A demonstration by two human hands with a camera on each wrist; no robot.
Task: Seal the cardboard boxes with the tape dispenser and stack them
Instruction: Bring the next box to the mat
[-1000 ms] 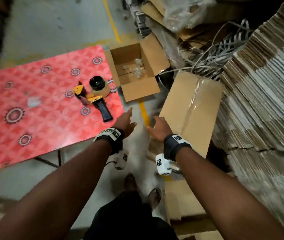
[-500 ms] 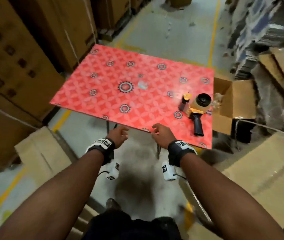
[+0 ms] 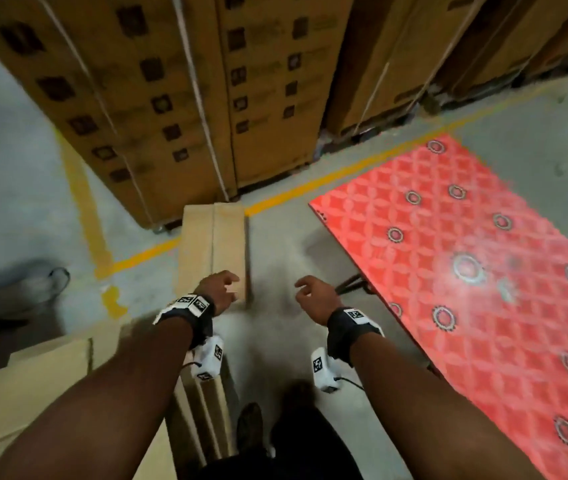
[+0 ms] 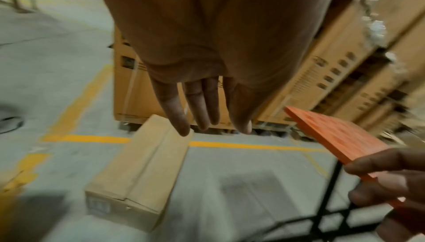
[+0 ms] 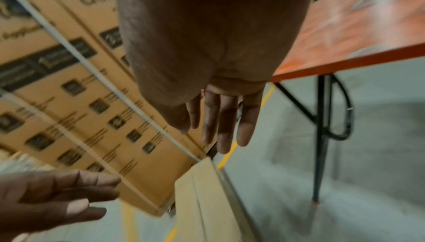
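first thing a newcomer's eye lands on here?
Probably the red patterned table, bright at the right of the head view. Next, the two bare hands, left hand and right hand, held out empty above the grey floor, fingers loose. Below the left hand a long plain cardboard box lies on the floor, with tall strapped printed cartons stacked behind it.

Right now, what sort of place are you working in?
Most likely a warehouse or packing area: tall strapped printed cartons stand on a concrete floor marked with yellow lines, a plain cardboard box lies on it, and a red patterned folding table stands beside.
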